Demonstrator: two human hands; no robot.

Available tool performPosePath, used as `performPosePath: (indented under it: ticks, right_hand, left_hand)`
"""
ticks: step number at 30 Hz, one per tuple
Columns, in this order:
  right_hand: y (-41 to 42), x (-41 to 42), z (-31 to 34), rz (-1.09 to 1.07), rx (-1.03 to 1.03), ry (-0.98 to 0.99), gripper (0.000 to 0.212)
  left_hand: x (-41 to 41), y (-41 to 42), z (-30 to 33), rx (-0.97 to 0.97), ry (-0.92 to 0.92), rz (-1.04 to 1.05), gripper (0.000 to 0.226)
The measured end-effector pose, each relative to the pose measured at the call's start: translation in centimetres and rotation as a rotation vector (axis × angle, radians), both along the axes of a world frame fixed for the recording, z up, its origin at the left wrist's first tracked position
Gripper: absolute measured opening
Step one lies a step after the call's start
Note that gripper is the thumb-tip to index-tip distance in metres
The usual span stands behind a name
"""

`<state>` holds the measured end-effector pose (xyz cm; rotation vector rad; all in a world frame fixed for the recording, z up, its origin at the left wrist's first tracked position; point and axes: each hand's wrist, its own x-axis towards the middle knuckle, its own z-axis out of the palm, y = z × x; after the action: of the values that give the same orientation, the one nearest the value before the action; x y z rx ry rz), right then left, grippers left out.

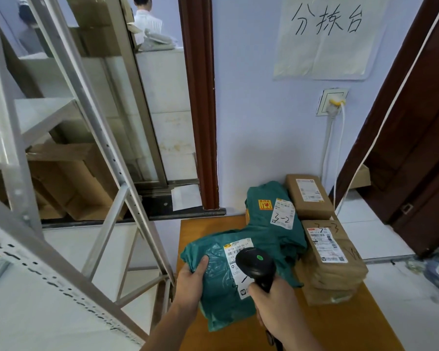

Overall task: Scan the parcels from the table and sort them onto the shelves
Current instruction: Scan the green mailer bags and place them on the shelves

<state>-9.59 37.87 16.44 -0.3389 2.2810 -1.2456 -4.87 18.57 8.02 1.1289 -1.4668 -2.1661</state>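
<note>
Beside grey perforated steel shelving (69, 249), a smooth orange table (345, 323) holds taped kraft boxes (332, 269) and a crinkled green plastic mailer (221, 282), gripped by the left hand (190, 282); right hand (276, 305) clasps a rounded black scanner (256, 267).

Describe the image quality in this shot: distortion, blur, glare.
Head view: wide-angle bending bows the metal shelf frame and door frame; the shelf edge at lower left is blurred; the scanner and the green parcel label are fairly sharp; mild sheen on the parcel's plastic.
</note>
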Motion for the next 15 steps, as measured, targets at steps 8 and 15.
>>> performPosePath:
  ticks: [8, 15]
  right_hand:
    - [1.0, 1.2, -0.3, -0.009, -0.013, 0.017, 0.026]
    - [2.4, 2.6, -0.6, 0.012, -0.026, 0.029, 0.020]
  left_hand:
    - [0.7, 0.7, -0.2, 0.001, 0.009, -0.010, 0.024]
    - [2.7, 2.1, -0.2, 0.034, 0.003, 0.051, 0.022]
